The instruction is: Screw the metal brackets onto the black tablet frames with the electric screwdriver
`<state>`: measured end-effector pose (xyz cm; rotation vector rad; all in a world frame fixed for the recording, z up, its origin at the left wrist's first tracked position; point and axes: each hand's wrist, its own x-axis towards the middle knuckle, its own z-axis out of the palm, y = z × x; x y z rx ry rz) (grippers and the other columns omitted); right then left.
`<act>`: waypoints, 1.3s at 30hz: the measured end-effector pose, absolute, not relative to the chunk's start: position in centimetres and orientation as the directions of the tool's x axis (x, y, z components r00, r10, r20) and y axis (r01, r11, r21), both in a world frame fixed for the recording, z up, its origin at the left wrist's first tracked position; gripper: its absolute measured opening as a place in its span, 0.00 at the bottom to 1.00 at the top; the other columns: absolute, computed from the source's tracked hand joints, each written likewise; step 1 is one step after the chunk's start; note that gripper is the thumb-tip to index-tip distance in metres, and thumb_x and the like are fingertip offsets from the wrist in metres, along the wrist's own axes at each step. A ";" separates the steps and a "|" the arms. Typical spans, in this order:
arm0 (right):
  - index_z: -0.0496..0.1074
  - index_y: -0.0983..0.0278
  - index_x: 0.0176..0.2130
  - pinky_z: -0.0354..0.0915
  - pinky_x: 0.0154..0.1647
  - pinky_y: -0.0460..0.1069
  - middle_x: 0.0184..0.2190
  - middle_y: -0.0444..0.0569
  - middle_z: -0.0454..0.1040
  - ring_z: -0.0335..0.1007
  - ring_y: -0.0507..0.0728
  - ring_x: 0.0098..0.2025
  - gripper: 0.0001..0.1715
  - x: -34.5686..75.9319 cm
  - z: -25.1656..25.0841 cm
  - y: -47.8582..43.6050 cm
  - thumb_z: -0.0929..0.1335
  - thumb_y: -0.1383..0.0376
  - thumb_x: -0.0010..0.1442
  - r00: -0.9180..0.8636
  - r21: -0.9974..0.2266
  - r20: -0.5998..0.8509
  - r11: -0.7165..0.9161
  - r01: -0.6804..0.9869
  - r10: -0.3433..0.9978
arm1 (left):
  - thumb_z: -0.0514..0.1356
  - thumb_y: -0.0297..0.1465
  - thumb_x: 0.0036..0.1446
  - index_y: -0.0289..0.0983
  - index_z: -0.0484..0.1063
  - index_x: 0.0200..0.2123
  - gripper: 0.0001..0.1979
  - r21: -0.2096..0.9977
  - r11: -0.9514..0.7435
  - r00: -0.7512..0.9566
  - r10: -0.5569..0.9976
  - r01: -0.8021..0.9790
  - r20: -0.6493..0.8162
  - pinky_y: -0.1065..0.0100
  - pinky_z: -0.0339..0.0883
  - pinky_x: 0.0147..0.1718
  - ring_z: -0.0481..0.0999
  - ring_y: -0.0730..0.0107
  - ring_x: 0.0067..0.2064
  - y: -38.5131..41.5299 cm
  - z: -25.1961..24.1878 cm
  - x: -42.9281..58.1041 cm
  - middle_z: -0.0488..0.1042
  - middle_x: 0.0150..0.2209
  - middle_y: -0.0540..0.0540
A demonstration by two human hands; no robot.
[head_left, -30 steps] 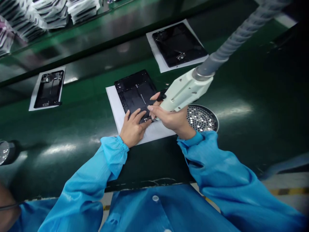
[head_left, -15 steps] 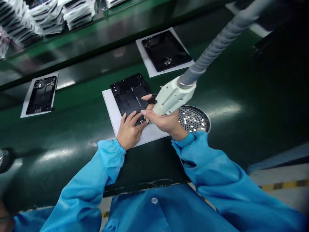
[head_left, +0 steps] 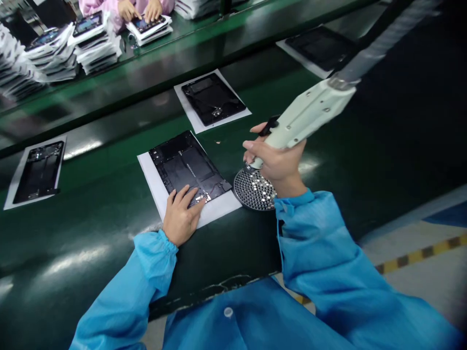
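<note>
A black tablet frame (head_left: 188, 167) lies on a white sheet (head_left: 155, 187) on the green belt in front of me. My left hand (head_left: 180, 211) rests flat on the frame's near corner, fingers stretched out. My right hand (head_left: 275, 158) is wrapped round a pale electric screwdriver (head_left: 308, 116) with a grey hose (head_left: 381, 41). The tool's tip sits over a round perforated tray (head_left: 251, 192) dotted with small screws, just right of the sheet.
More black frames on white sheets lie on the belt: one at the left (head_left: 36, 170), one behind (head_left: 211, 97), one far right (head_left: 319, 46). Stacks of trays (head_left: 54, 51) stand at the back. Another person's hands (head_left: 140, 9) work there. A yellow-striped floor (head_left: 419, 253) shows at right.
My right hand has carried the screwdriver off the frame's near corner and to the right, over the screw tray. My left hand stays on the frame. The view has tilted up and shifted.
</note>
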<state>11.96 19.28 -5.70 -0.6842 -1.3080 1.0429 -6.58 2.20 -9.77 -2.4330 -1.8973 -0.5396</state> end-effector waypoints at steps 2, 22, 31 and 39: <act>0.71 0.60 0.32 0.64 0.17 0.49 0.13 0.35 0.66 0.62 0.50 0.13 0.15 11.7 -6.0 19.5 0.77 0.63 0.45 -0.048 -0.895 0.424 0.410 -0.175 0.904 | 0.56 0.28 0.61 0.43 0.77 0.48 0.14 0.216 -0.259 0.194 0.940 0.942 0.280 0.43 0.58 0.57 0.64 0.50 0.62 2.2 -9.8 -6.6 0.71 0.57 0.39; 0.70 0.59 0.32 0.64 0.17 0.50 0.13 0.35 0.65 0.62 0.51 0.13 0.14 11.4 -6.4 19.7 0.76 0.63 0.46 -0.077 -0.906 0.414 0.403 -0.127 0.907 | 0.55 0.30 0.63 0.42 0.78 0.46 0.13 0.247 -0.256 0.177 0.937 0.935 0.300 0.43 0.58 0.58 0.65 0.52 0.62 2.2 -9.7 -6.7 0.71 0.56 0.39; 0.70 0.59 0.33 0.64 0.18 0.51 0.14 0.37 0.65 0.62 0.51 0.14 0.16 11.6 -5.2 19.0 0.77 0.61 0.46 -0.055 -0.903 0.420 0.412 -0.119 0.906 | 0.55 0.31 0.63 0.41 0.78 0.46 0.12 0.281 -0.248 0.147 0.930 0.927 0.337 0.43 0.59 0.59 0.66 0.53 0.62 2.2 -10.3 -6.8 0.72 0.56 0.38; 0.70 0.58 0.37 0.67 0.21 0.52 0.15 0.36 0.67 0.63 0.52 0.16 0.17 8.9 -3.2 14.0 0.76 0.60 0.49 -0.259 -0.910 0.372 0.295 -0.291 0.892 | 0.56 0.36 0.64 0.35 0.77 0.46 0.15 0.361 -0.214 0.086 0.937 0.908 0.338 0.44 0.60 0.60 0.64 0.52 0.63 2.4 -10.9 -6.6 0.67 0.59 0.33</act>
